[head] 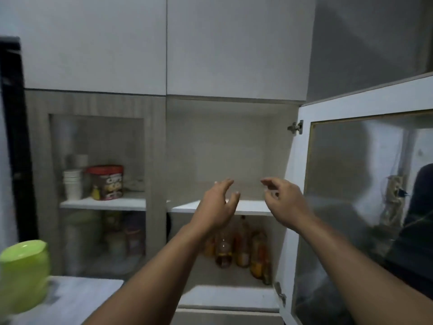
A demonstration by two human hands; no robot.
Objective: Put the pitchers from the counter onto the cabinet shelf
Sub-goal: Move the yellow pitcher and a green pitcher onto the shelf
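A lime-green plastic pitcher (pixel 23 275) stands on the pale counter (pixel 77 299) at the lower left, blurred and partly cut by the frame edge. The open cabinet's upper shelf (pixel 185 207) is a white board with nothing on it. My left hand (pixel 216 205) and my right hand (pixel 282 200) are both raised in front of that shelf, fingers spread, a hand's width apart, holding nothing. Both are far from the pitcher.
The glass cabinet door (pixel 365 207) stands open at the right, near my right forearm. Several bottles (pixel 241 249) fill the lower shelf. Behind the shut left glass door are stacked white cups (pixel 72 184) and a red-lidded tub (pixel 106 182). A dark upright edge (pixel 16 137) stands far left.
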